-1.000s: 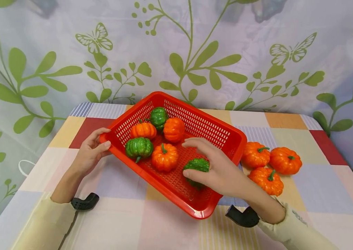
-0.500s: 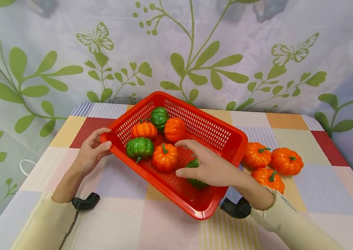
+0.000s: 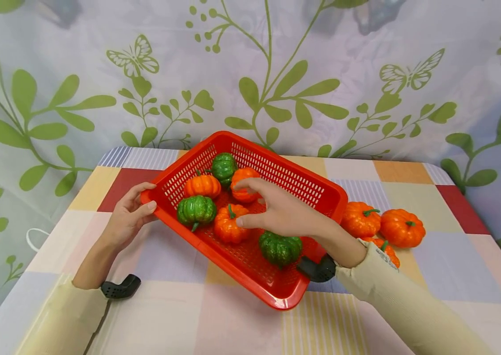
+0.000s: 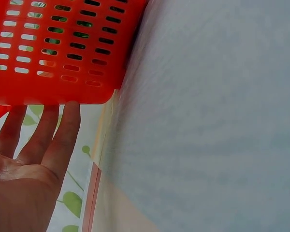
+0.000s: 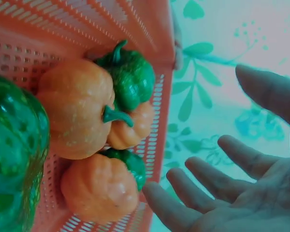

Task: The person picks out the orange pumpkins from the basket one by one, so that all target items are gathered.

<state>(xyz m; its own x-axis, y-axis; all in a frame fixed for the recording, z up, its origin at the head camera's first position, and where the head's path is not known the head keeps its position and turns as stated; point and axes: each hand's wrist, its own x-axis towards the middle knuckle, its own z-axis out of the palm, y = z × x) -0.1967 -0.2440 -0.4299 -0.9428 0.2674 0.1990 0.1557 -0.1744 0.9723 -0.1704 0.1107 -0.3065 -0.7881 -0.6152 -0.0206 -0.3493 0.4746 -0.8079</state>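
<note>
Holding fingers spread and empty on the right hand (image 3: 281,209), near the front orange pumpkin (image 3: 225,228) in the red basket (image 3: 283,301); gripping the basket's left corner with the left hand (image 3: 128,217); apparently lining up a grasp; probably needing to lower and curl round it next.

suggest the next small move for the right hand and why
Perhaps lower the right hand to the front orange pumpkin in the red basket: that hand is open and empty, its thumb overlapping the pumpkin in the head view, while the left hand grips the basket's rim.
</note>
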